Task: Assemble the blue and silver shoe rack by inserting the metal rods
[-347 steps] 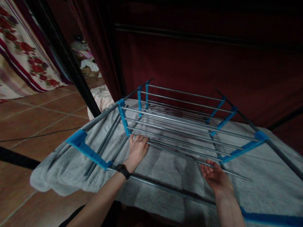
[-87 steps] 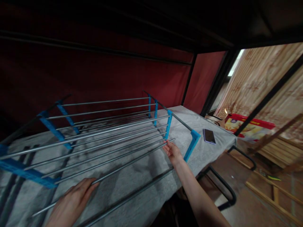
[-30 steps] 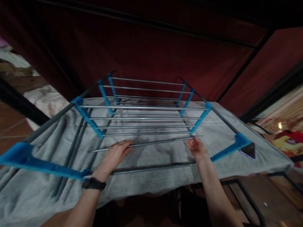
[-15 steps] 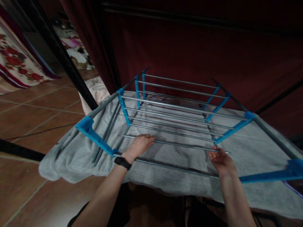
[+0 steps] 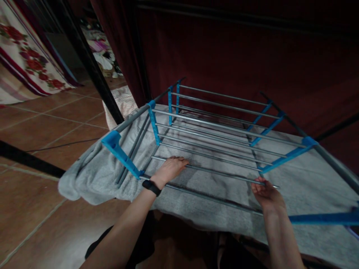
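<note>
We steady a loose rod (image 5: 218,172) at the rack's (image 5: 153,119) near edge, left hand (image 5: 171,168) flat over it, right hand (image 5: 265,192) gripping its end. Seating it calls for aligning both ends with the brackets (image 5: 283,158).

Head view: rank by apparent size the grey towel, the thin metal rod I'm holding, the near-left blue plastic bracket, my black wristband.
1. grey towel
2. thin metal rod, longer though slimmer
3. near-left blue plastic bracket
4. black wristband

Close-set rods (image 5: 224,129) fill the far half of the rack (image 5: 120,155); nearer, a gap over the towel (image 5: 92,175) lies open between the loose rod (image 5: 218,172) and the front bar (image 5: 202,195).
</note>
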### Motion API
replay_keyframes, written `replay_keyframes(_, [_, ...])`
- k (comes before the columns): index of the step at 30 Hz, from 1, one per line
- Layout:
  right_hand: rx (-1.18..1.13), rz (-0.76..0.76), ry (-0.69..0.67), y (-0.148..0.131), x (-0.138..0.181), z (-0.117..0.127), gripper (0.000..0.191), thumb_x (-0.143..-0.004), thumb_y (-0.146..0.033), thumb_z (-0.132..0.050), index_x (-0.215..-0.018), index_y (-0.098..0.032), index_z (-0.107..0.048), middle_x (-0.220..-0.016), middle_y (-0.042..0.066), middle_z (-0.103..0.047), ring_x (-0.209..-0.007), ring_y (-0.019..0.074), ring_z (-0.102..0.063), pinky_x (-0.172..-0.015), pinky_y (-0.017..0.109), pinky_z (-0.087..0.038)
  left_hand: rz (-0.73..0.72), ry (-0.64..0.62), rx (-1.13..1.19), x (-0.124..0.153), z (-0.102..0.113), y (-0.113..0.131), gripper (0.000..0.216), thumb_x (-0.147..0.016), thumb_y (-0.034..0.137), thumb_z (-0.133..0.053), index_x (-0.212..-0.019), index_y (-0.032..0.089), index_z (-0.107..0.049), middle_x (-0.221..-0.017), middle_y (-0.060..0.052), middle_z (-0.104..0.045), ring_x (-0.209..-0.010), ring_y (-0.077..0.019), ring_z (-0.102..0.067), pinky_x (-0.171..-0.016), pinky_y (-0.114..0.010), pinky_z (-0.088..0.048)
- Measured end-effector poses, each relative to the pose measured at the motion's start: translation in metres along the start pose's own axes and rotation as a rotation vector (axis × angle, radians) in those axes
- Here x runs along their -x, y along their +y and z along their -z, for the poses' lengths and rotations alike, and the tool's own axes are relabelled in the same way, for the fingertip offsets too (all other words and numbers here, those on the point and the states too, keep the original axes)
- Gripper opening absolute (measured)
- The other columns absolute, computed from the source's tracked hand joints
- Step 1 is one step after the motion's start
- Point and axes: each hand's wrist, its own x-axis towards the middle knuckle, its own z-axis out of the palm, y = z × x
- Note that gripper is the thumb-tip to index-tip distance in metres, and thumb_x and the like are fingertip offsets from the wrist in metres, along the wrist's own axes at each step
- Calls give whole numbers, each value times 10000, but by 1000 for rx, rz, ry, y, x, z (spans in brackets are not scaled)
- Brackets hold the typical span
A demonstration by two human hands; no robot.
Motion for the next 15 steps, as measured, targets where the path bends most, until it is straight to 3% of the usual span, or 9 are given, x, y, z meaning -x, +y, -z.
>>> replay_keyframes(15, [-20, -48, -93, 10, 7, -7, 277, -921, -71, -380, -782, -192, -586, -783, -19, -643, -696, 90, -660, -644, 262, -595, -51, 35, -62, -3, -15, 2, 243, -922, 144, -488, -1113, 219, -618, -1064, -49, -695, -976, -182, -655, -899, -320, -444])
